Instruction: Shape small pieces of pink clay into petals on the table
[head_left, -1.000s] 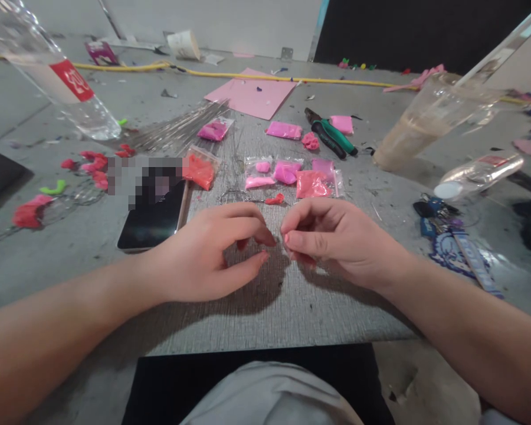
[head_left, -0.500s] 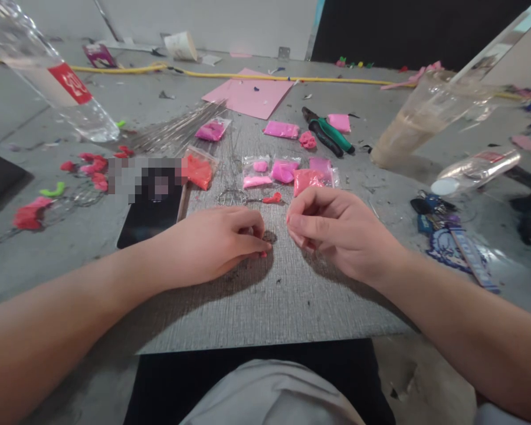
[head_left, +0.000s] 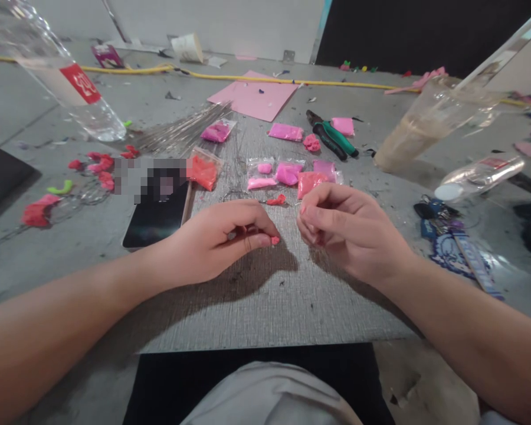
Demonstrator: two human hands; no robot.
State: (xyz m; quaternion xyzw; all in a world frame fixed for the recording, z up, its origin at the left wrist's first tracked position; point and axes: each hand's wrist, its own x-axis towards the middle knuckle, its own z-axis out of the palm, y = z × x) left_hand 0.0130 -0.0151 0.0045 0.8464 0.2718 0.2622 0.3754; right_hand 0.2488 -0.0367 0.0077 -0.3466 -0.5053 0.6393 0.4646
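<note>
My left hand (head_left: 228, 239) is closed in a pinch, palm down above the board. A small piece of red clay (head_left: 275, 241) shows at its thumb and fingertip. Facing it, my right hand (head_left: 347, 227) is closed too, thumb against forefinger. A reddish bit of clay (head_left: 304, 210) shows at that pinch, mostly hidden by the fingers, and a thin wire end sticks out close by. Just beyond the hands lies a wire piece with a red clay tip (head_left: 276, 200). Bags of red clay (head_left: 312, 183) and pink clay (head_left: 289, 172) lie behind my right hand.
A phone (head_left: 157, 212) lies beside my left forearm. Farther off are a bundle of wires (head_left: 181, 130), green-handled pliers (head_left: 334, 139) and pink paper (head_left: 256, 97). A water bottle (head_left: 84, 97) stands left; a drink cup (head_left: 407, 139) and keys (head_left: 431, 209) are right.
My left hand has lifted slightly and its fingertips have shifted right, bringing the red clay into clearer view. The right hand keeps its pinch. The whole view has shifted a little.
</note>
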